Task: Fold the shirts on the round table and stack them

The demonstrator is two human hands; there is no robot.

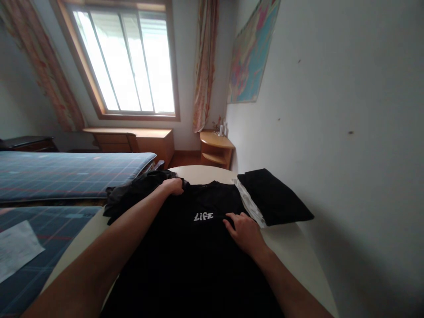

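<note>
A black T-shirt [205,251] lies spread over a round pale table, its neckline at the far end and white lettering [203,216] on its chest. My left hand [174,186] is closed on the shirt's far left shoulder, beside a crumpled heap of dark clothing [132,194]. On the right side of the chest rests my right hand [244,229], palm down, thumb and fingers apart. Just beyond it sit a folded black garment [274,196] and a strip of white cloth [250,203] along that garment's left edge.
The round table's rim [318,265] runs close to the white wall [364,176]. To the left are mattresses with blue plaid covers [73,174] and a sheet of paper [18,249]. A corner shelf [217,140] and a wooden desk [154,143] stand by the window [129,62].
</note>
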